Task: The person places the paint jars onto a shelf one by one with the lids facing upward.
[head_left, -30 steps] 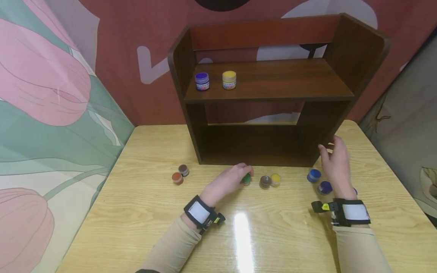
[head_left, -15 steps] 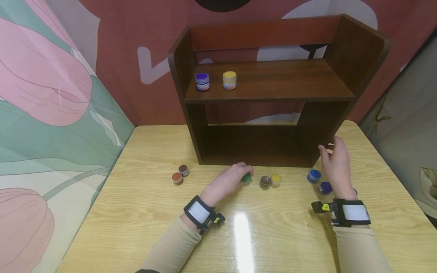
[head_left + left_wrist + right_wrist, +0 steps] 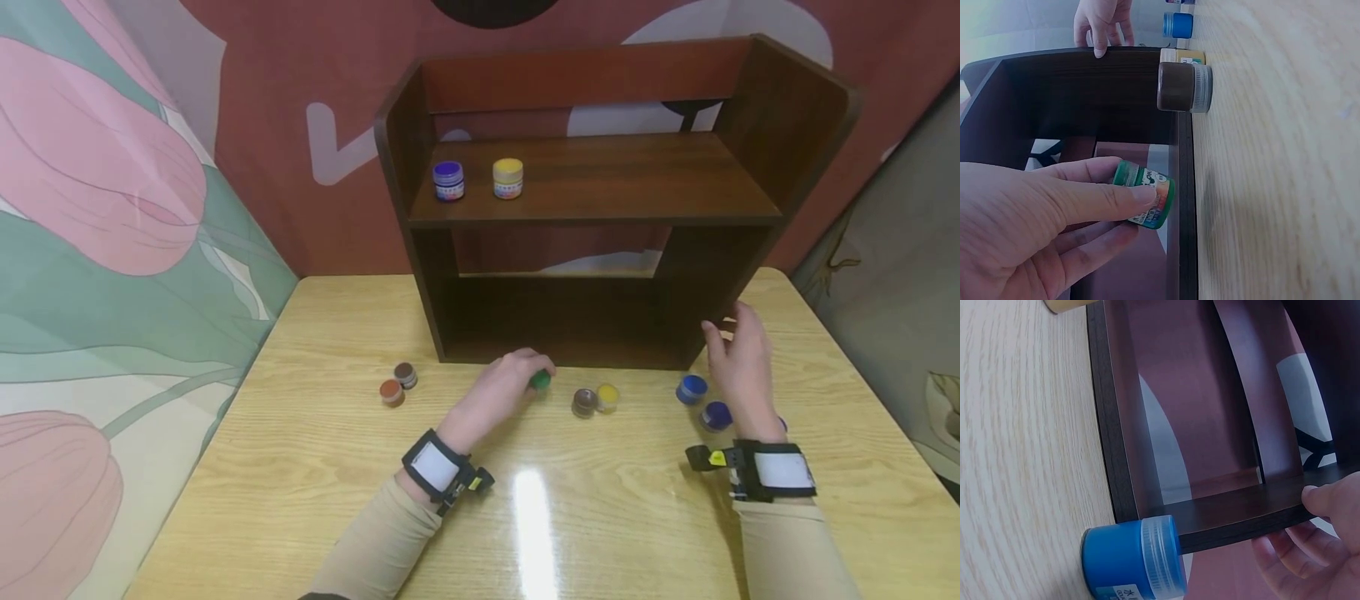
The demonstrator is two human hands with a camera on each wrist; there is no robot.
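Note:
My left hand (image 3: pixel 497 398) pinches a small green paint jar (image 3: pixel 1146 194) between thumb and fingers, in front of the lower opening of a dark wooden shelf (image 3: pixel 592 221). In the left wrist view the jar tilts, label showing, off the pale tabletop (image 3: pixel 1279 187). My right hand (image 3: pixel 741 367) holds the shelf's right side panel, the thumb on its inner side and the fingers outside, as the right wrist view shows. Beside that hand stand a blue paint jar (image 3: pixel 1124 556) and a dark blue paint jar (image 3: pixel 716 416); another is mostly hidden by the wrist.
A brown jar (image 3: pixel 584 403) and a yellow jar (image 3: pixel 607 397) stand together right of my left hand. An orange-brown jar (image 3: pixel 391 392) and a dark brown jar (image 3: pixel 405 375) sit at left. The upper shelf bears a purple jar (image 3: pixel 448 182) and another yellow jar (image 3: pixel 507 178).
My left hand has risen slightly toward the shelf with the green paint jar, lifting it from the table. My right hand keeps its hold on the shelf panel.

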